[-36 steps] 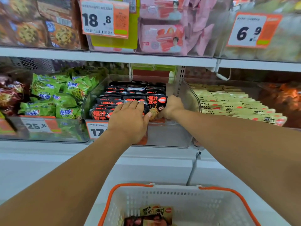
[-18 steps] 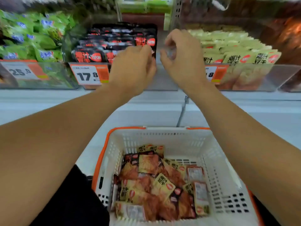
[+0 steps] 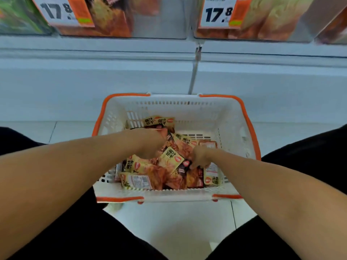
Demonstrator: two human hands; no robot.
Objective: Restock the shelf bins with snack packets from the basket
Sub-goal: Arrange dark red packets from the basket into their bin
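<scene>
White floor tiles underfoot, my dark-clad knees either side. Basket, white with orange rim, between them: snack packets heaped loose inside. My left hand curls into the pile, grasp unclear; my right hand pinches a packet edge. Step: picking up stock. Next: lift handfuls to the shelf bins above, price tags reading 17.8.
</scene>
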